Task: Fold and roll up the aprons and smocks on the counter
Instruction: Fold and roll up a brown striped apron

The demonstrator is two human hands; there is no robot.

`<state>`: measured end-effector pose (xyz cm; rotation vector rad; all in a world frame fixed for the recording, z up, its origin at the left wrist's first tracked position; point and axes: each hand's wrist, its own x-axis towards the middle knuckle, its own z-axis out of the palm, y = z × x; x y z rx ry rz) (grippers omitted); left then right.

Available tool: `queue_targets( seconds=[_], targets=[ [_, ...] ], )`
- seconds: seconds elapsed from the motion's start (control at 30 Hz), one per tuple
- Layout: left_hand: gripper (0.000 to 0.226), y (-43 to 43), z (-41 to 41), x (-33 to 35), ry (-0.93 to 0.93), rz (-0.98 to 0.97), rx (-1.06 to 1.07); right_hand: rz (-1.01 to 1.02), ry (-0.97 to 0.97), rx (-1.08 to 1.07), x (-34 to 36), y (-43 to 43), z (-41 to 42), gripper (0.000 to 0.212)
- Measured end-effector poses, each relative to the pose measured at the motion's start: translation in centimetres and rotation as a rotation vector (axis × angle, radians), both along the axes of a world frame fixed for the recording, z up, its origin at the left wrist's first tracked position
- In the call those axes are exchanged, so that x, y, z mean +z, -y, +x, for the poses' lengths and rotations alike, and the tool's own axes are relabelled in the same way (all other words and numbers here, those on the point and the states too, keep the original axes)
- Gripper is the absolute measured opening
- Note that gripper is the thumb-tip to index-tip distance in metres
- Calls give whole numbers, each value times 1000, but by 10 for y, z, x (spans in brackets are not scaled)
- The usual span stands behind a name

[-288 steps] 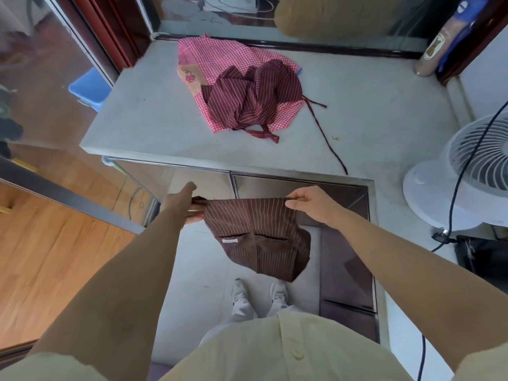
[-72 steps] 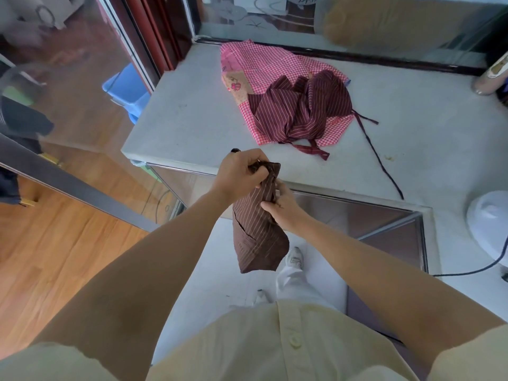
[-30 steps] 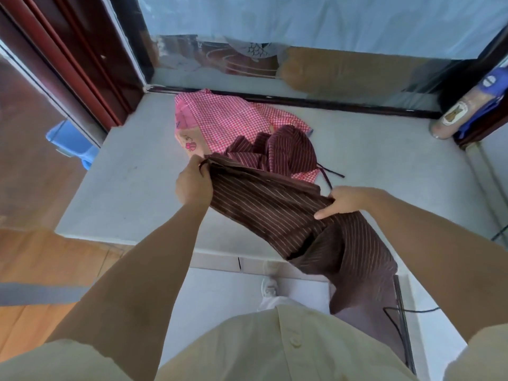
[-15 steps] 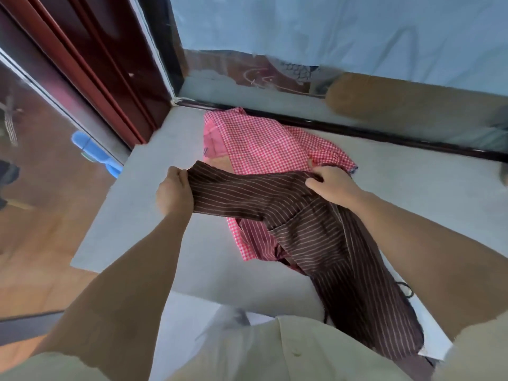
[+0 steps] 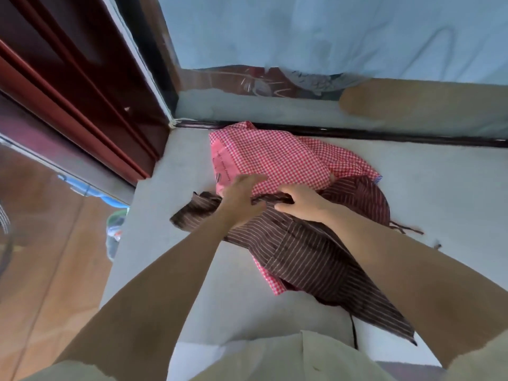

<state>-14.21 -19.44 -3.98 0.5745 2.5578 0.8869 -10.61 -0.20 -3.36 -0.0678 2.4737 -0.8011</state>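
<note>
The right hand point(image 5: 303, 202) has its grip closed round the bunched top edge of the brown striped apron point(image 5: 302, 254). The left hand point(image 5: 239, 200) lies over the same edge, fingers stretched forward and blurred; I can't tell whether its grip holds. The apron sprawls on the tabletop point(image 5: 439, 188) across a pink checked smock point(image 5: 269, 158), with a maroon striped apron point(image 5: 367, 198) just beside the right wrist

Open counter point(image 5: 445, 188) flanks the aprons point(image 5: 302, 254); glass pane point(image 5: 316, 45) behind
</note>
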Motion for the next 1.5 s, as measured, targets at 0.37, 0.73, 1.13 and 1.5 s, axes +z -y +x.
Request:
queue_targets(
  seconds=[0.37,0.73,1.13,1.5],
  targets=[
    [27,-40,9,-21,117,-99,-25,309,710,-18,12,-82,37,103],
    [37,-60,21,-40,-7,-693,179,657,704,38,24,-191,72,55],
    [25,-79,26,-12,338,-107,198,189,-180,-313,-22,-204,103,19],
    [14,-76,40,-9,77,-60,232,-143,738,-103,45,-158,133,26]
  ],
)
